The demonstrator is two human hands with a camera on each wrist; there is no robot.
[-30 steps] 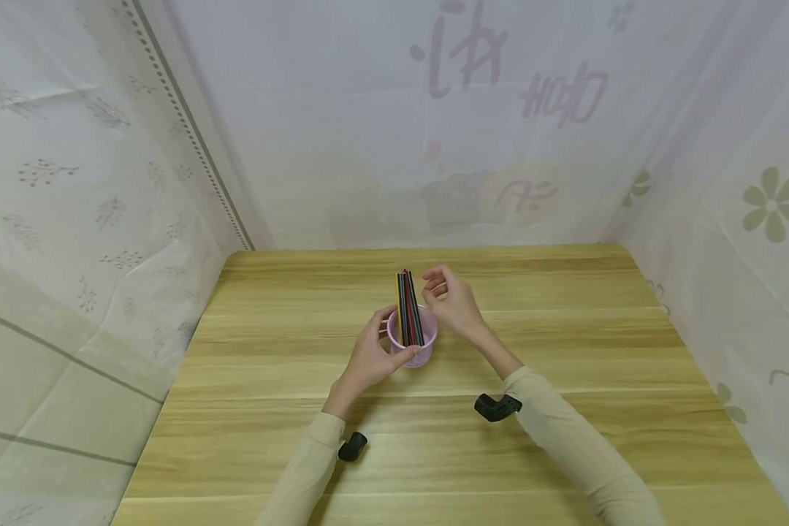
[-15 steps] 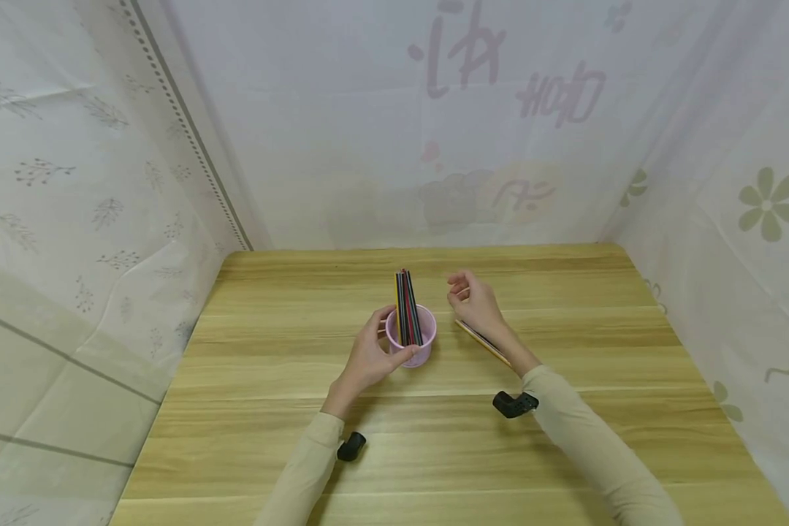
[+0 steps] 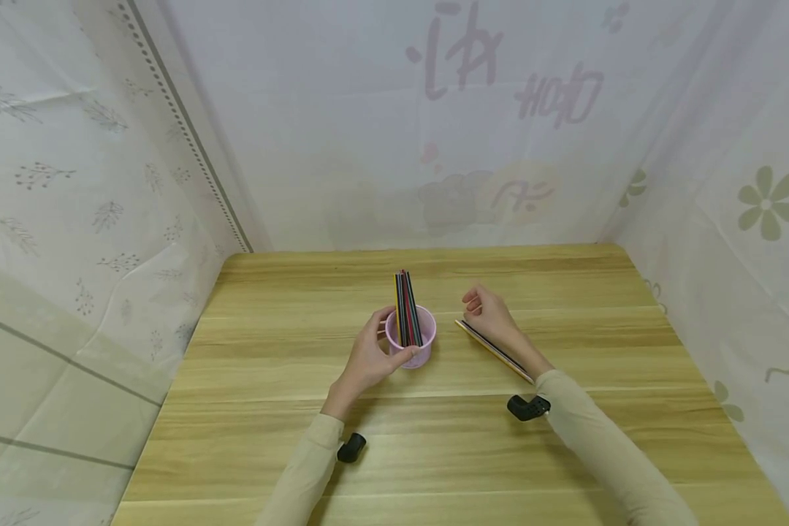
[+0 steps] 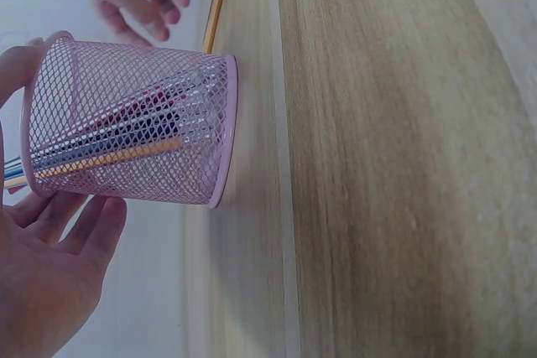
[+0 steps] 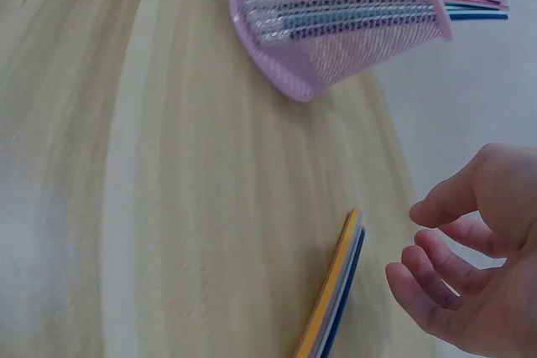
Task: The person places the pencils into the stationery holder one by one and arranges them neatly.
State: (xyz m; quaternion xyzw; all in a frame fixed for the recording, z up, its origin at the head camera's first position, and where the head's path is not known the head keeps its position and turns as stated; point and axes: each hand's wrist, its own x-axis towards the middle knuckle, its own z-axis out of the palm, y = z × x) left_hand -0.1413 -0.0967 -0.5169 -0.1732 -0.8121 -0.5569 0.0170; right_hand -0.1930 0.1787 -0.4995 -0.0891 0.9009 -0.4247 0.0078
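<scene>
A pink mesh pen holder point(image 3: 422, 357) stands on the table, and my left hand point(image 3: 368, 354) grips it with thumb and fingers around its upper part. Several slim pencils point(image 3: 404, 299) lean together inside and stick out above the rim, among them yellow, black and red ones. To the right of the holder, a few more pencils point(image 5: 334, 287), one yellow-orange and one dark blue, lie side by side on the wood. Over these hovers my right hand point(image 3: 493, 318), its fingers loosely bent and holding nothing, as the right wrist view point(image 5: 478, 266) shows.
The wooden table point(image 3: 289, 453) reaches back to a pale printed curtain point(image 3: 342, 146), with more patterned cloth at both sides. A black wrist camera mount point(image 3: 528, 408) sits on the right sleeve and another mount point(image 3: 351, 447) on the left one.
My right hand has moved rightward and slightly nearer, away from the pen holder, uncovering the pencils on the table. My left hand has kept its grip on the holder.
</scene>
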